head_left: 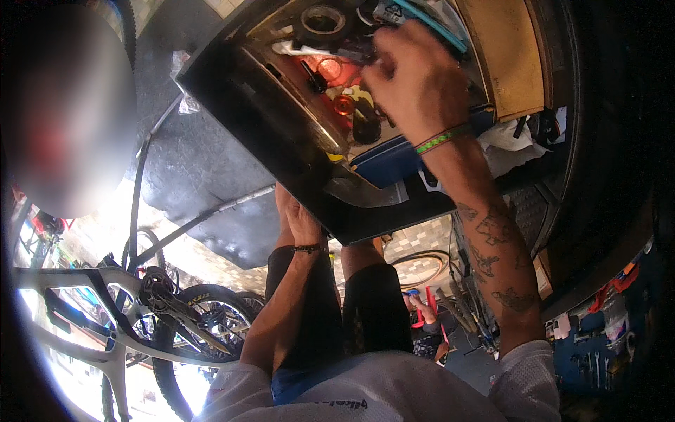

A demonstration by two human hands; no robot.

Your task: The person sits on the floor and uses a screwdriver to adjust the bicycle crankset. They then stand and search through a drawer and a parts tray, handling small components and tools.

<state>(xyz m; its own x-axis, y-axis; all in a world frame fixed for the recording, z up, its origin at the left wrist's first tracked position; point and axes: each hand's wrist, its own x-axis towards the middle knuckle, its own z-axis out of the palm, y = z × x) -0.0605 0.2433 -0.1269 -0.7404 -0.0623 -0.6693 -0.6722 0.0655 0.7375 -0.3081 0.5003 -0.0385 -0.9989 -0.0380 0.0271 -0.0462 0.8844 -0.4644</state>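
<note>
Fingers (383,67) of right hand (422,84) curled over drawer (242,116), hold unclear, tape roll (304,22) toward far edge, left hand (302,224) by near corner, grip hidden

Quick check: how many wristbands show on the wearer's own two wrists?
2: a patterned green wristband around the wrist of the right hand, and a thin dark wristband around the wrist of the left hand.

In our black drawer (235,116), left of our right fingers (377,79), we see a tape roll (303,23) and orange ring (343,105).
</note>
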